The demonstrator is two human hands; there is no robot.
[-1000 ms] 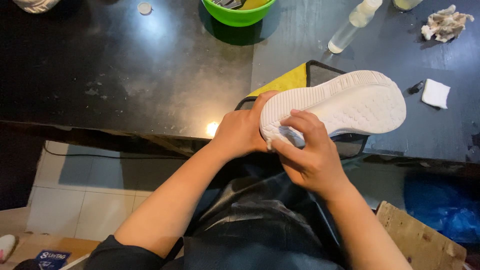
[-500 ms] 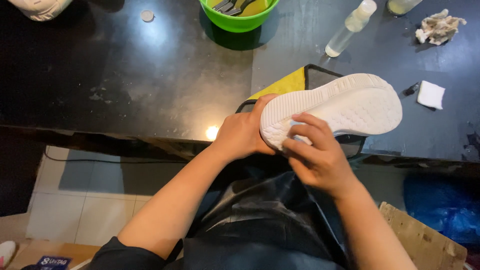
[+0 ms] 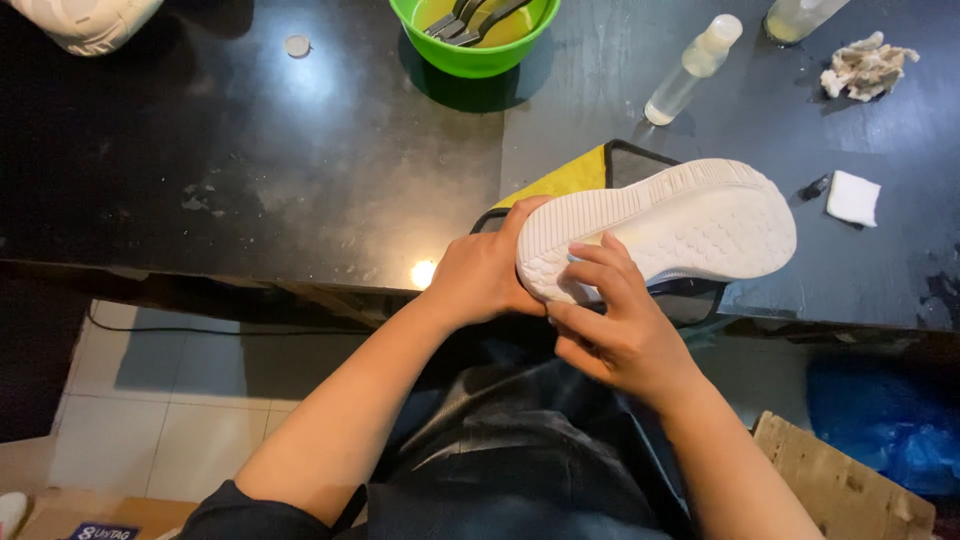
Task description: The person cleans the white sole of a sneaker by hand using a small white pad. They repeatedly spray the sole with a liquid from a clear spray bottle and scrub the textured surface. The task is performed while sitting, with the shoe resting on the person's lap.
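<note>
Fingers (image 3: 600,275) of the right hand (image 3: 625,330) are pressed flat on the heel end of the white shoe sole (image 3: 670,230); whether something small is pinched under them cannot be told. The left hand (image 3: 480,275) is clenched round the heel from the other side – firm grip, thumb up on the edge. The shoe is held sole-up, propped at the near edge of the black bench (image 3: 250,170), over a yellow-and-black mat (image 3: 570,180). Judged step: the sole is being rubbed or wiped at the heel – toe end looks untouched. Next stroke calls for a steady left-hand hold and fingertip pressure kept on the tread. Green bowl (image 3: 475,45) with tools, clear bottle (image 3: 690,75), crumpled rag (image 3: 865,65), white pad (image 3: 852,197) are set well apart, behind
</note>
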